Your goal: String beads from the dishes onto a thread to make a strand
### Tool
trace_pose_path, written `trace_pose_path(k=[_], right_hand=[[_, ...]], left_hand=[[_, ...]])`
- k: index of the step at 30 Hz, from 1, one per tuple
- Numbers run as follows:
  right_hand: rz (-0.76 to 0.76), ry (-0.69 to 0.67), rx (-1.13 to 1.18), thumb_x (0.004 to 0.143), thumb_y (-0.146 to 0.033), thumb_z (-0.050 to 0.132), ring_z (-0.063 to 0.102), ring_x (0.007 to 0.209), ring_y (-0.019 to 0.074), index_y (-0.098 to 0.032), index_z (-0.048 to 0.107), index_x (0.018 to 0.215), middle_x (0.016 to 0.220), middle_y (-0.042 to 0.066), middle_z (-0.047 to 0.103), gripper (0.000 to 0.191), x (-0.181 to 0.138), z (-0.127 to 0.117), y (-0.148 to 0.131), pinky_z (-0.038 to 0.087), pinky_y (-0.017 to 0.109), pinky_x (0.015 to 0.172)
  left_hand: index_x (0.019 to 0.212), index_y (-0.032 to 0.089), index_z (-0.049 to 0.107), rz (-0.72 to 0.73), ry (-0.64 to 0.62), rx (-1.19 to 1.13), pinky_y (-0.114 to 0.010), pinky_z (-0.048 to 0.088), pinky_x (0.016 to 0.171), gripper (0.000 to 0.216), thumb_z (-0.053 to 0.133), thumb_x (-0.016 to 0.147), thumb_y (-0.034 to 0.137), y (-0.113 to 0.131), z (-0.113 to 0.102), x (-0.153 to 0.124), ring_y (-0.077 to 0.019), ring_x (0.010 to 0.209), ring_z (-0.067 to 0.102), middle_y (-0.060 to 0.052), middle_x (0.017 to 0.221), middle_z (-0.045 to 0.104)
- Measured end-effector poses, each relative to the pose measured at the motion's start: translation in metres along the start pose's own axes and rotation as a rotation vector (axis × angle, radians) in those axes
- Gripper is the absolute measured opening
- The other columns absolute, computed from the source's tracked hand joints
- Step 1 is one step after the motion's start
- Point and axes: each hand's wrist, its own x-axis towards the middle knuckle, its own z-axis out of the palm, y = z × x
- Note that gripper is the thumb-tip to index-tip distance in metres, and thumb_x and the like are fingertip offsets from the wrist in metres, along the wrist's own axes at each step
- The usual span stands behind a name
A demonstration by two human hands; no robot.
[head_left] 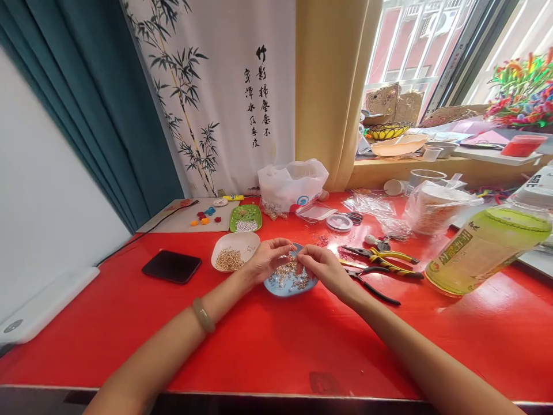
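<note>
Over a blue dish of gold and clear beads, both hands are raised close together. My left hand is closed in a pinch at the dish's upper left; what its fingertips hold is too small to name. Opposite it, my right hand pinches too, thumb against fingers, and its content cannot be made out either. To the left stands a white dish with gold beads. Behind that, a green tray carries white beads.
Pliers and black-handled cutters lie right of the hands, near a large bottle of yellow-green drink. A phone rests at left. Behind are a white plastic bag, a round lidded container and clear packets.
</note>
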Motion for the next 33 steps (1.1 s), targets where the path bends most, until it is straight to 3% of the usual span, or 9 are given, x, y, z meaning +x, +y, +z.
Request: trace_pose_path(k=[27, 33], right_hand=[[-0.037, -0.024, -0.020, 0.072, -0.022, 0.045, 0.039, 0.042, 0.0063, -0.016, 0.050, 0.061, 0.055, -0.002, 0.057, 0.014, 0.0023, -0.0009, 0.0049, 0.030, 0.019, 0.040], [-0.052, -0.032, -0.049, 0.076, -0.031, 0.046, 0.038, 0.041, 0.0064, -0.016, 0.050, 0.060, 0.049, -0.003, 0.050, 0.022, 0.0033, -0.0020, 0.0047, 0.029, 0.019, 0.039]], left_hand=[[0.070, 0.010, 0.058, 0.011, -0.012, 0.036, -0.018, 0.040, 0.058, 0.021, 0.071, 0.057, 0.021, -0.0007, -0.0017, 0.0008, -0.0061, 0.061, 0.052, -0.002, 0.071, 0.058], [0.071, 0.011, 0.059, 0.009, -0.035, 0.026, -0.019, 0.040, 0.060, 0.019, 0.070, 0.057, 0.019, 0.0008, -0.0012, -0.0005, -0.0068, 0.063, 0.053, -0.001, 0.071, 0.059]])
